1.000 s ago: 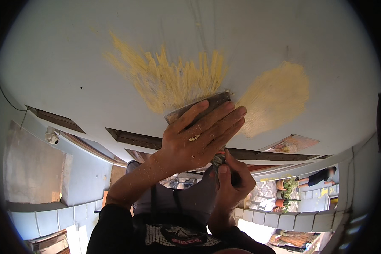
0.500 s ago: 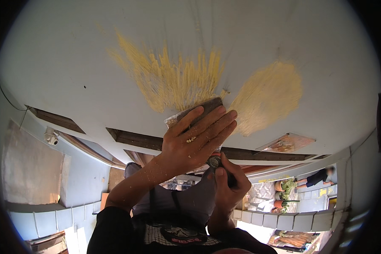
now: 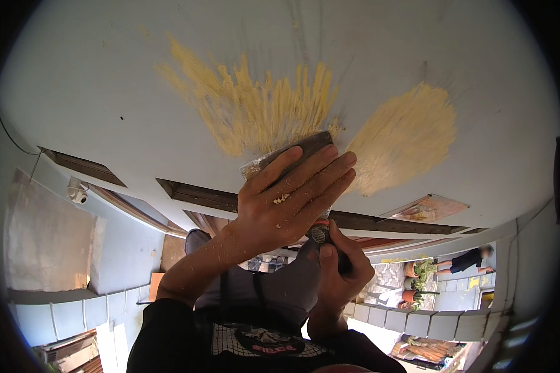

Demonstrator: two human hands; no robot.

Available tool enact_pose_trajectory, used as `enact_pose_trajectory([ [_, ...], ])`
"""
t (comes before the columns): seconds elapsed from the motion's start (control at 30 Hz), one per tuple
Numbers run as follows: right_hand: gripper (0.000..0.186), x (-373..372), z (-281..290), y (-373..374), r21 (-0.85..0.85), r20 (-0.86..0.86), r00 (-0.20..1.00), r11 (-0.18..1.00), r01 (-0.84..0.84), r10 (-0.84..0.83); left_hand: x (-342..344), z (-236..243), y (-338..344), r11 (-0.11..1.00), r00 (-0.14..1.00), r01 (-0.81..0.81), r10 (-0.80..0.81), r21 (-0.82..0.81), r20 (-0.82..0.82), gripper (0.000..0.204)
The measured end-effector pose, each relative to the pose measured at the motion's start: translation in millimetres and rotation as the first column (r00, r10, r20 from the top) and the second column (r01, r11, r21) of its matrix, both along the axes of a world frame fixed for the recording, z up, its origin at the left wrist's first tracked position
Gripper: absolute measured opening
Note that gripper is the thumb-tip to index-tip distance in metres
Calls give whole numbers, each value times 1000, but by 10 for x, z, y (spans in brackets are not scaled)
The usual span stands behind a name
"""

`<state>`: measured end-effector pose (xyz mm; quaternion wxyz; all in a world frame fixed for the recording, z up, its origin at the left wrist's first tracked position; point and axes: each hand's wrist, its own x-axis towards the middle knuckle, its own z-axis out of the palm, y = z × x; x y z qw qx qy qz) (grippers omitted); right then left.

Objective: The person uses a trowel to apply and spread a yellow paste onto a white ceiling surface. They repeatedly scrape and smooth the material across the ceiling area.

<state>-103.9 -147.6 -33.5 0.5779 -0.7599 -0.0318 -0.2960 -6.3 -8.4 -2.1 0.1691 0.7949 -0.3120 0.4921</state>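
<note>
A putty knife with a wide, dusty metal blade meets the pale blue-grey surface just below a patch of streaky yellow filler. My left hand lies flat over the blade, fingers stretched and slightly apart, pressing on it; its thumb is hidden. Crumbs stick to its back and forearm. Below it, my right hand wraps around the knife's black handle, thumb along its side. A smoother, rounded yellow filler patch sits to the right of the blade.
Dark brown framed slots run across the surface below the blade. A picture-like panel is at right, a white camera-like fixture at left. Potted plants and another person appear at far right.
Both hands and the putty knife have shifted slightly up and right, the blade edge now closer to the streaked filler. The view has shifted a little too.
</note>
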Motion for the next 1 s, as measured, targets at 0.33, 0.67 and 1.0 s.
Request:
enact_pose_trajectory([
  [0.33, 30, 7, 60, 90, -3, -35, 999, 1000, 25, -25, -63, 31, 12, 999, 998, 33, -33, -8, -47, 45],
  [0.67, 29, 13, 45, 151, 84, -29, 999, 996, 24, -21, -1, -42, 34, 998, 999, 35, -35, -52, 6, 44],
  [1.0, 28, 96, 302, 220, 148, -23, 1000, 989, -18, 21, 37, 228, 78, 996, 999, 12, -8, -94, 37, 30],
])
